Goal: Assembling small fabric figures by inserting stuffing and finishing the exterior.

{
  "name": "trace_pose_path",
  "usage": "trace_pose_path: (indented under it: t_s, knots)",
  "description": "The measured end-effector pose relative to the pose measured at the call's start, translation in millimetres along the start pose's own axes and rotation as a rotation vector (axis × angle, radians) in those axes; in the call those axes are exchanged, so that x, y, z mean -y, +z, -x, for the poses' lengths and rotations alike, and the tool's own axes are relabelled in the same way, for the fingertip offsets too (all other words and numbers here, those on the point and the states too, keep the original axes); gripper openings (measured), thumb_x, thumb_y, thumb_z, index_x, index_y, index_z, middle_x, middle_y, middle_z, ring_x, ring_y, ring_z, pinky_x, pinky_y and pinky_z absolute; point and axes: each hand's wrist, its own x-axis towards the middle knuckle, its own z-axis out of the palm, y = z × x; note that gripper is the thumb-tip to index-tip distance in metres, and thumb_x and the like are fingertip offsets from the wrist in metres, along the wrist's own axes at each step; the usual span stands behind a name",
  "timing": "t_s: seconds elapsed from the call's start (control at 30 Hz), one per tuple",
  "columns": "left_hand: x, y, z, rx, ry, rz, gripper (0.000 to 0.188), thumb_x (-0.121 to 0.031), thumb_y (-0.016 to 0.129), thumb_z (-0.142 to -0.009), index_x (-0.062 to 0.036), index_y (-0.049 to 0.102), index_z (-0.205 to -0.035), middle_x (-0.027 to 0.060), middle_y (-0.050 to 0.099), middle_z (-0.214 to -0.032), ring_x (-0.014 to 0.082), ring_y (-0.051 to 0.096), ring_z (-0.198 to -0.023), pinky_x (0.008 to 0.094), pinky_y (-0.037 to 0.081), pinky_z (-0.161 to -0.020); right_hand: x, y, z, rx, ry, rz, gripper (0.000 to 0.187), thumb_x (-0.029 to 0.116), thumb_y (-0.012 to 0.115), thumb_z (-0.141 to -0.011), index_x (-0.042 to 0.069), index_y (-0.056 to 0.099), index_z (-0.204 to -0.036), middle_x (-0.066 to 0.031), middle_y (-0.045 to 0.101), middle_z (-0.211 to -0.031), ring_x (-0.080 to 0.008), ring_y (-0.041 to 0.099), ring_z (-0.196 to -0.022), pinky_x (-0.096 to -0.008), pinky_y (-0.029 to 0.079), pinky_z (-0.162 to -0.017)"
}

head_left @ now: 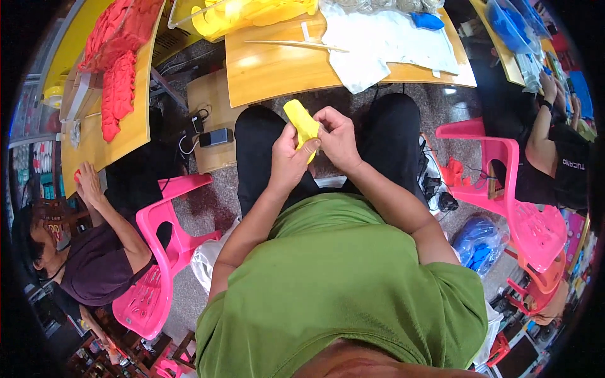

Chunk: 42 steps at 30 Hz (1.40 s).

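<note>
Over my lap, a soft, elongated yellow piece with a rounded top (301, 120) is held between both hands; its exact kind I cannot make out. My left hand (288, 159) is closed round its lower part, thumb pressed across the front. From the other side my right hand (338, 140) pinches the piece's right edge with bent fingers. The rounded end sticks up above my left hand, tilted a little to the left. Part of the lower end is hidden by my fingers.
Ahead stands a wooden table (271, 75) with a white cloth (359, 53), a thin stick (296, 45), a blue piece (427, 21) and a heap of yellow pieces (252, 16). Red pieces (118, 94) lie on the left table. Co-workers sit on pink chairs (165, 233) at both sides.
</note>
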Motion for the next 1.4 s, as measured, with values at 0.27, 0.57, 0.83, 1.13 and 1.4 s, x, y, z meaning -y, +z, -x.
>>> trace_pose_path:
  t_s: [0.27, 0.57, 0.83, 1.13, 1.4]
  knots:
    - [-15.2, -12.4, -8.5, -0.061, -0.115, 0.284, 0.018, -0.012, 0.057, -0.091, -0.0013, 0.058, -0.106, 0.0008, 0.059, -0.086, 0.008, 0.056, -0.08, 0.0218, 0.046, -0.074, 24.7, -2.0, 10.3, 0.121, 0.09, 0.12, 0.01, 0.005, 0.064, -0.073, 0.0, 0.057, -0.08, -0.0028, 0.056, -0.065, -0.0065, 0.051, -0.059, -0.024, 0.043, -0.051]
    - [-7.9, -3.9, -11.0, -0.324, 0.075, 0.261, 0.015, -0.016, 0.054, -0.093, -0.0023, 0.054, -0.1, 0.0001, 0.054, -0.086, 0.0064, 0.049, -0.073, 0.0216, 0.043, -0.065, 43.9, 6.8, 21.1, 0.124, 0.008, -0.046, 0.008, 0.002, 0.065, -0.079, -0.001, 0.064, -0.087, -0.0011, 0.06, -0.078, -0.0068, 0.056, -0.07, -0.0209, 0.045, -0.064]
    - [-4.9, -3.9, -8.1, -0.306, 0.06, 0.273, 0.023, -0.019, 0.054, -0.094, -0.0004, 0.054, -0.106, 0.0006, 0.054, -0.088, 0.0062, 0.049, -0.075, 0.0206, 0.042, -0.067, 41.8, 15.1, 14.8, 0.077, -0.298, 0.151, 0.012, -0.005, 0.065, -0.072, 0.001, 0.063, -0.083, -0.0047, 0.053, -0.082, -0.0103, 0.052, -0.068, -0.0217, 0.042, -0.059]
    - [9.9, 4.9, 3.3, -0.325, 0.038, 0.231, 0.026, -0.022, 0.053, -0.094, -0.0003, 0.052, -0.107, 0.0009, 0.055, -0.087, 0.0064, 0.05, -0.074, 0.021, 0.043, -0.066, 28.2, 21.0, 7.8, -0.044, -0.037, 0.187, 0.018, 0.0, 0.066, -0.066, -0.001, 0.055, -0.08, -0.0072, 0.054, -0.076, -0.0159, 0.054, -0.07, -0.0285, 0.046, -0.064]
    - [-1.6, -15.8, -1.6, -0.193, -0.141, 0.44, 0.018, -0.018, 0.058, -0.09, -0.0011, 0.059, -0.096, 0.0037, 0.061, -0.084, 0.01, 0.057, -0.071, 0.0244, 0.048, -0.064, 49.7, -2.2, -1.5, 0.247, 0.407, -0.1, 0.021, -0.001, 0.068, -0.07, 0.001, 0.057, -0.088, -0.0041, 0.059, -0.081, -0.01, 0.055, -0.068, -0.0228, 0.047, -0.062]
